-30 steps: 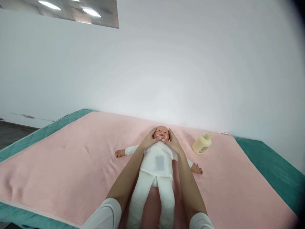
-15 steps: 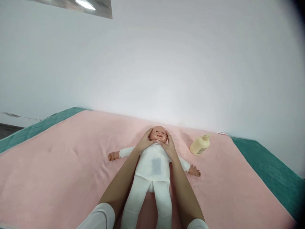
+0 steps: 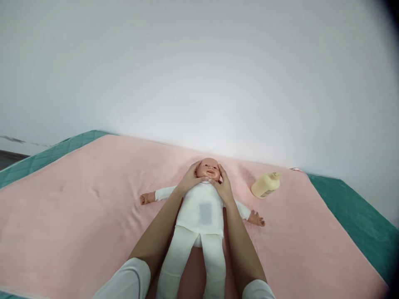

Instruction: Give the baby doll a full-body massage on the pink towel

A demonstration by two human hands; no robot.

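A baby doll (image 3: pixel 204 207) in a white top and white leggings lies on its back, its arms spread to both sides. My left hand (image 3: pixel 190 179) cups the left side of its head, thumb under the chin. On the opposite side my right hand (image 3: pixel 223 186) holds the head the same way, fingers along the cheek and ear. Both thumbs nearly meet at the doll's chin. A grey rectangular patch shows on its chest. The back of the head and some of my fingertips are hidden.
Right of the doll, a pale yellow pump bottle (image 3: pixel 264 185) stands tilted in view on the pink sheet (image 3: pixel 87 216). Green quilted mattress (image 3: pixel 352 207) shows at both sides. A white wall (image 3: pixel 199 74) rises behind the bed.
The view has tipped slightly downward, so the bed and doll sit a little higher in the picture. Both hands stay on the doll's head, which looks slightly tilted.
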